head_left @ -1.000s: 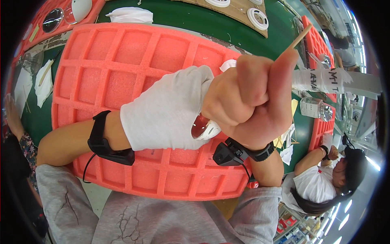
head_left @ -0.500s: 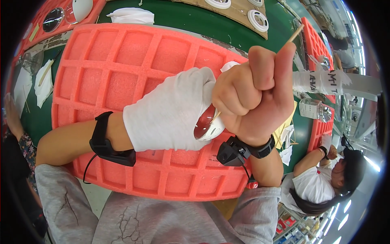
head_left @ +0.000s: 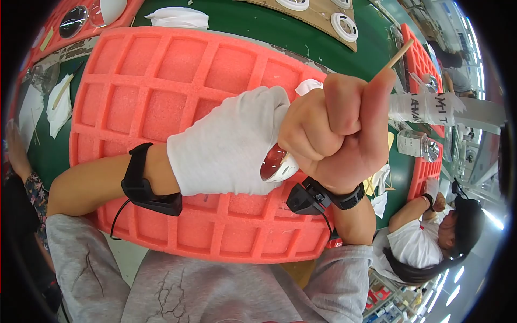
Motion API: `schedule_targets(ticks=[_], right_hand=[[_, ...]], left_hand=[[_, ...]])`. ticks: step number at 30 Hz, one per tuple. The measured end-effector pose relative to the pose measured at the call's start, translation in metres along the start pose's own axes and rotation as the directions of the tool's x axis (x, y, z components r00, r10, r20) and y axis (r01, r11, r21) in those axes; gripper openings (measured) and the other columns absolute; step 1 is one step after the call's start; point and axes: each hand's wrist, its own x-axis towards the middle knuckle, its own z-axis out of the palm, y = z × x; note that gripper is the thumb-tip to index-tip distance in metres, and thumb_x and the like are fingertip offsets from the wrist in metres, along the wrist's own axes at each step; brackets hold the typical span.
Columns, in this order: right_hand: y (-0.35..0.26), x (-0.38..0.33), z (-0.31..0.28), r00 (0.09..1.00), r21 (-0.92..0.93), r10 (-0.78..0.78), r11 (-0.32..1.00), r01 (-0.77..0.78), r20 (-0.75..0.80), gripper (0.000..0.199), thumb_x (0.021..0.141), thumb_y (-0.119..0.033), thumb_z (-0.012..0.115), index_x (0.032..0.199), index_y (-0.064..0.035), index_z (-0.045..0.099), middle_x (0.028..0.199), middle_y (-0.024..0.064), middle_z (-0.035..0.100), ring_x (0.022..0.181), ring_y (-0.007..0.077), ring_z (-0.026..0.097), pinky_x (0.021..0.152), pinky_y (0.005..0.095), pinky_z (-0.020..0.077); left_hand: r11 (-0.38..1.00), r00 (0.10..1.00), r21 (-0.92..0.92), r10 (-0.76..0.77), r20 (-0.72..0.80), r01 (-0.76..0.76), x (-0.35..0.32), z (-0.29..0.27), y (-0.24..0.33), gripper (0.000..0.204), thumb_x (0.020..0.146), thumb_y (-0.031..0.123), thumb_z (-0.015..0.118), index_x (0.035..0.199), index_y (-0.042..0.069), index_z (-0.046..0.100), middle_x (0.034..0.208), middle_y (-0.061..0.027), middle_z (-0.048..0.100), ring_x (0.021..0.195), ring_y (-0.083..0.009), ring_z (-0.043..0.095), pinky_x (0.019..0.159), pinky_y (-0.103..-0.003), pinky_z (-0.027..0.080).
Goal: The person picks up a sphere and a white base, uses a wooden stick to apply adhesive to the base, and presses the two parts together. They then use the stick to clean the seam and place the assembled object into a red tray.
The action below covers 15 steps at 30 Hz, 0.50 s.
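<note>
My left hand (head_left: 231,142), in a white glove, is closed around a small round white part with a glossy, dark red face (head_left: 274,162). Bare and curled, my right hand (head_left: 336,134) pinches a thin wooden stick (head_left: 399,54). One end of the stick juts up past the index finger; its other end is hidden behind my hand. The right fingers sit right against the upper side of the white part and cover some of it. Beneath both hands lies a red foam tray (head_left: 203,90) with square compartments.
Cardboard (head_left: 318,24) with white rings lies on the green table (head_left: 242,24), near a white cloth (head_left: 177,18). At right are a clear bottle (head_left: 417,145), a taped post (head_left: 425,109) and a co-worker (head_left: 420,237). Another person's hand (head_left: 16,151) is at far left.
The stick and my right hand have shifted slightly down, and the stick's lower tip no longer shows against the red face. My left hand keeps its hold.
</note>
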Motion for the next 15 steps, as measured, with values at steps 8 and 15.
schedule_targets(ticks=[8, 15], right_hand=[[0.0029, 0.0025, -0.0033, 0.994, 0.16, -0.038, 0.986, 0.053, -0.099, 0.053, 0.113, -0.053, 0.02, 0.078, -0.0145, 0.03, 0.052, -0.0058, 0.02, 0.042, 0.0085, 0.012, 0.04, 0.028, 0.0133], [0.0028, 0.0036, -0.0041, 0.994, 0.161, -0.029, 0.986, 0.047, -0.109, 0.053, 0.113, -0.053, 0.019, 0.078, -0.0149, 0.031, 0.051, -0.0068, 0.02, 0.04, 0.0073, 0.014, 0.04, 0.0268, 0.0128]], left_hand=[[1.0, 1.0, -0.022, -0.004, 0.016, 0.005, 0.0028, -0.0004, 0.0013, 0.033, 0.085, 0.022, 0.073, 0.094, -0.002, 0.053, 0.087, -0.0187, 0.053, 0.078, -0.0369, 0.058, 0.067, -0.045, 0.05], [1.0, 1.0, -0.015, -0.013, -0.002, 0.013, 0.0012, -0.0022, 0.0014, 0.033, 0.085, 0.023, 0.074, 0.095, -0.001, 0.053, 0.087, -0.0188, 0.053, 0.078, -0.0364, 0.058, 0.067, -0.046, 0.05]])
